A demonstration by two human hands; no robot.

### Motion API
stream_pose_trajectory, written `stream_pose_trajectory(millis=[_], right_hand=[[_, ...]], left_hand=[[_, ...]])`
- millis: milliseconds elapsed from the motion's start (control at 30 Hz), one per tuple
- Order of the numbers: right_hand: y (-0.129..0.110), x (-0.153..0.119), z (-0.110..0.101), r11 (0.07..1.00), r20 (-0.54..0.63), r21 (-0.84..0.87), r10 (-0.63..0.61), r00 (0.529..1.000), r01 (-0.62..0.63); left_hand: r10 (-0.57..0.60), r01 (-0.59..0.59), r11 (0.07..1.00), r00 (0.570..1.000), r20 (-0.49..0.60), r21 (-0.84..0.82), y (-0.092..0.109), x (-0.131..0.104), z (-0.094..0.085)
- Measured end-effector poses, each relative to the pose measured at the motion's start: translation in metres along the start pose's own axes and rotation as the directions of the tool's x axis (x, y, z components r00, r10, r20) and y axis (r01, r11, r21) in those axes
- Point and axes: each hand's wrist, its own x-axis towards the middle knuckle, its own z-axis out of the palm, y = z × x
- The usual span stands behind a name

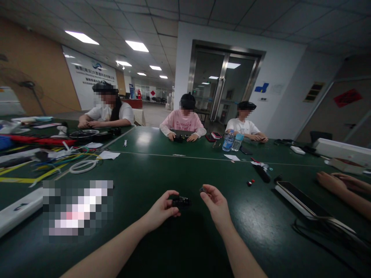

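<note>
Slippage seems the main risk: pinched only by fingertips, the small dark piece [202,189] could drop onto the desk [130,173]. The right hand [216,202] closes thumb and forefinger on it; the left hand [162,205], part-open, grips a black device [182,201] between the separated hands.

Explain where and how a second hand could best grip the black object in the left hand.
Probably pinch the black object at its right end, coming from the right: it is elongated and points sideways, while the left hand holds its left end.
</note>
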Motion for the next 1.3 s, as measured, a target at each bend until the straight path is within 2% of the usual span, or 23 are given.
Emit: stream_pose_trajectory(millis=[167, 333, 500, 667, 800, 1100, 1300], right_hand=[[0.001, 0.0, 0.0, 1.0, 0.017, -0.017, 0.005, 1.0, -0.005], [0.0, -0.001, 0.0, 1.0, 0.024, -0.022, 0.006, 1.0, -0.006], [-0.001, -0.002, 0.001, 0.995, 0.062, -0.101, 0.017, 0.998, -0.01], [-0.008, -0.006, 0.007, 0.977, 0.171, -0.208, -0.014, 0.985, 0.05], [-0.012, -0.012, 0.016, 0.972, 0.245, -0.197, -0.078, 0.966, 0.128], [-0.012, -0.021, 0.029, 0.929, 0.323, -0.34, -0.027, 0.946, 0.143], [-0.011, -0.021, 0.029, 0.941, 0.355, -0.314, -0.007, 0.935, 0.126]], left_hand=[[-0.001, 0.001, 1.0, 1.0, -0.003, 0.003, -0.005, 0.001, -0.002], [-0.014, 0.014, 1.0, 1.0, -0.003, -0.004, 0.001, -0.001, 0.001], [-0.013, 0.013, 1.0, 1.0, -0.015, 0.01, 0.003, -0.001, 0.002], [0.013, -0.013, 1.0, 1.0, -0.014, -0.015, -0.005, 0.002, 0.0], [0.033, -0.033, 0.999, 0.999, -0.014, -0.024, -0.008, 0.003, 0.0], [0.052, -0.052, 0.997, 0.999, -0.011, -0.06, -0.014, 0.006, 0.0], [0.049, -0.049, 0.998, 0.999, 0.009, -0.045, -0.011, 0.005, 0.0]])
